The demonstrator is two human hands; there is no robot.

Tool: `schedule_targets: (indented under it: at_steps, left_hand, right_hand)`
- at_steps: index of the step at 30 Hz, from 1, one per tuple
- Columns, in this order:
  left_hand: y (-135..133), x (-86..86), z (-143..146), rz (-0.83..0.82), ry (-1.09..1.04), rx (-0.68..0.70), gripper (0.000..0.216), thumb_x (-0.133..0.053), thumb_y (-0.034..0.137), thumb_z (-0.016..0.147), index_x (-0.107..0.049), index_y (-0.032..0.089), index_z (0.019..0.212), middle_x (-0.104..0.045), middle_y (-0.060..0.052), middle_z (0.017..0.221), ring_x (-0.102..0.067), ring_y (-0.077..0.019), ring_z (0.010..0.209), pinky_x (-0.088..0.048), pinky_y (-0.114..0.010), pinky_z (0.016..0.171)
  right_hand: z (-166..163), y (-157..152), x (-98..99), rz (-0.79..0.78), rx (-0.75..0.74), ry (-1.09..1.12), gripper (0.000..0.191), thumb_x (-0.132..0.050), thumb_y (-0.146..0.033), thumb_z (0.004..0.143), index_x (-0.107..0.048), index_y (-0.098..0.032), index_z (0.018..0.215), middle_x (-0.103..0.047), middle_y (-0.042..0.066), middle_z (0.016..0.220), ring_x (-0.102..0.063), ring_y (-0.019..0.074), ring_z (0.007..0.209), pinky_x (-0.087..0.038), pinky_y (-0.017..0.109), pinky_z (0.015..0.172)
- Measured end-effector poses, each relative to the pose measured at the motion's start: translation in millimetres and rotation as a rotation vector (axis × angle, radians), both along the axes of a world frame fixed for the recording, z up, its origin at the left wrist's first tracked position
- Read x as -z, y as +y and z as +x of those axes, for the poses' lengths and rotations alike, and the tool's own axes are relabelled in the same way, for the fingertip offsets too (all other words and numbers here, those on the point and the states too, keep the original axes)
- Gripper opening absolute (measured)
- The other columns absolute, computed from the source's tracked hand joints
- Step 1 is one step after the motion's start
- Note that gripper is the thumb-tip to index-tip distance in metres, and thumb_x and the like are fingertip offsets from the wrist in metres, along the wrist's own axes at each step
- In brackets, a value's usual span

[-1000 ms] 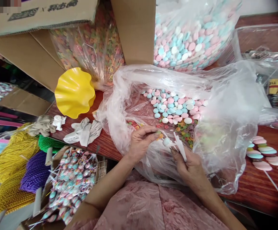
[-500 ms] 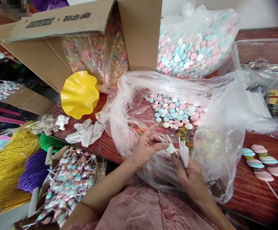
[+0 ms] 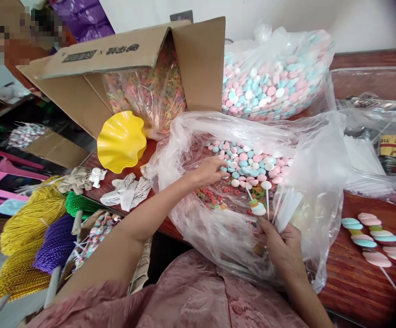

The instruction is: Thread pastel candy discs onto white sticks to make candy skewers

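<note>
inside, left hand [image 3: 211, 169] loosely touches bagged candy discs [image 3: 249, 161] — right hand [image 3: 281, 239] grips white sticks [image 3: 286, 207].

This looks like a small candy workshop. Beside the open cardboard box [image 3: 122, 59] sit big bags of candy [image 3: 273, 73], and rolls of shiny string [image 3: 30, 218] lie below it.

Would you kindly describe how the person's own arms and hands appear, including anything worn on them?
Both forearms are bare, with no gloves, rings, watch or bracelets visible on the left hand or the right hand. A pink garment with a floral, textured pattern covers the torso and reaches the left upper arm.
</note>
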State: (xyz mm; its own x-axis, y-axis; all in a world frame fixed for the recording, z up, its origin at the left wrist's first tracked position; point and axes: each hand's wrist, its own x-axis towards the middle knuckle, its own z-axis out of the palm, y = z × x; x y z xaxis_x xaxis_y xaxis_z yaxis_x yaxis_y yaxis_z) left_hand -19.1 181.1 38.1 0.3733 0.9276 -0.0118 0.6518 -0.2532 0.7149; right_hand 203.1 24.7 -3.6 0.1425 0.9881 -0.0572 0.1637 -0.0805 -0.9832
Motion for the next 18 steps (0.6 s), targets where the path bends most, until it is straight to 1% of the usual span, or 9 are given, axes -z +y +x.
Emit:
schedule_targets:
  at_steps: [2,4,7,9,11,12,15,18]
  left_hand:
    - [20,5.3,0,0.060,0.217,0.111,0.015,-0.073,0.019,0.074,-0.078,0.017,0.088,-0.072,-0.006,0.095,-0.064,-0.0233,0.094,-0.049,-0.036,0.093]
    - [26,13.9,1,0.091,0.303,0.197,0.014,-0.071,0.016,0.075,-0.077,0.015,0.088,-0.071,-0.008,0.096,-0.063,-0.0237,0.097,-0.047,-0.037,0.095]
    - [22,23.6,1,0.146,0.317,0.249,0.016,-0.068,0.016,0.077,-0.077,0.015,0.090,-0.068,-0.009,0.097,-0.061,-0.0239,0.096,-0.046,-0.038,0.094]
    - [17,25.2,0,0.164,0.317,0.265,0.017,-0.068,0.017,0.078,-0.077,0.016,0.092,-0.066,-0.009,0.100,-0.060,-0.0237,0.097,-0.046,-0.037,0.093]
    - [15,23.7,-1,0.165,0.337,0.281,0.017,-0.069,0.019,0.078,-0.078,0.017,0.093,-0.063,-0.009,0.102,-0.058,-0.0236,0.098,-0.046,-0.037,0.092]
    - [14,22.4,-1,0.160,0.352,0.293,0.016,-0.070,0.022,0.079,-0.078,0.017,0.092,-0.062,-0.009,0.102,-0.057,-0.0239,0.099,-0.046,-0.036,0.092]
    - [13,18.7,0,0.158,0.392,0.323,0.019,-0.067,0.032,0.085,-0.079,0.017,0.091,-0.060,-0.010,0.099,-0.055,-0.0247,0.099,-0.045,-0.037,0.092]
    - [11,17.7,3,0.189,0.415,0.330,0.023,-0.060,0.032,0.090,-0.078,0.019,0.093,-0.059,-0.010,0.099,-0.055,-0.0247,0.096,-0.044,-0.038,0.091]
  right_hand:
    - [2,-3,5.9,-0.039,0.001,0.040,0.040,-0.067,-0.051,0.089,-0.055,-0.020,0.065,-0.048,-0.003,0.056,-0.042,0.0119,0.048,-0.035,0.025,0.044]
    - [2,-8,10.8,-0.063,-0.008,0.061,0.038,-0.067,-0.053,0.088,-0.061,-0.019,0.072,-0.048,-0.004,0.055,-0.040,0.0112,0.045,-0.033,0.024,0.040]
    - [1,-11,14.7,-0.079,-0.044,0.065,0.040,-0.067,-0.056,0.087,-0.065,-0.017,0.078,-0.046,-0.005,0.052,-0.038,0.0104,0.041,-0.032,0.024,0.037]
    - [0,-10,15.4,-0.051,-0.074,0.036,0.040,-0.066,-0.054,0.088,-0.062,-0.018,0.073,-0.045,-0.005,0.051,-0.038,0.0099,0.041,-0.033,0.023,0.038]
    - [0,-8,15.2,0.010,-0.102,-0.006,0.039,-0.064,-0.050,0.091,-0.059,-0.019,0.068,-0.046,-0.005,0.053,-0.039,0.0097,0.042,-0.033,0.022,0.039]
    - [-1,-8,15.2,0.041,-0.115,-0.024,0.037,-0.063,-0.048,0.092,-0.059,-0.019,0.069,-0.047,-0.004,0.054,-0.040,0.0098,0.043,-0.033,0.022,0.039]
    - [-1,-9,16.7,0.081,-0.140,-0.042,0.028,-0.061,-0.043,0.095,-0.063,-0.019,0.080,-0.049,-0.004,0.058,-0.042,0.0105,0.045,-0.035,0.023,0.041]
    - [0,-13,20.2,0.082,-0.138,-0.061,0.025,-0.059,-0.041,0.096,-0.063,-0.019,0.084,-0.048,-0.005,0.059,-0.042,0.0109,0.047,-0.037,0.023,0.044]
